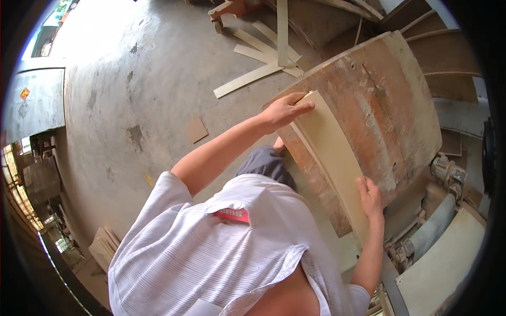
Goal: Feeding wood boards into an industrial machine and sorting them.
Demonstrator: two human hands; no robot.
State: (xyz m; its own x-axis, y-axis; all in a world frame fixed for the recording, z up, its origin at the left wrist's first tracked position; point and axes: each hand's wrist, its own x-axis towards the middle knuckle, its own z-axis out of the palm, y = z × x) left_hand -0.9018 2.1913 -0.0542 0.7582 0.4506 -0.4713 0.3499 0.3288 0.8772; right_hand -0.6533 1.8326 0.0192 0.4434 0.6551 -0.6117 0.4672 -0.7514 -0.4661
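A long pale wooden board [332, 152], perhaps several strips stacked together, lies along the near left part of a worn wooden tabletop [390, 105]. At its far end my left hand [287, 112] is closed round the edge, thumb on top and fingers partly hidden beneath. My right hand [370, 197] grips the right edge nearer to me, with the thumb and fingers bent against it. The board's near end runs past the tabletop, partly hidden by my right arm and body.
Several pale wood strips [258, 58] lie crossed on the concrete floor beyond the table, by an orange wheeled frame [229, 9]. A small brown square [196, 130] lies on the floor to the left. Machinery with a grey roller [435, 226] stands at the right.
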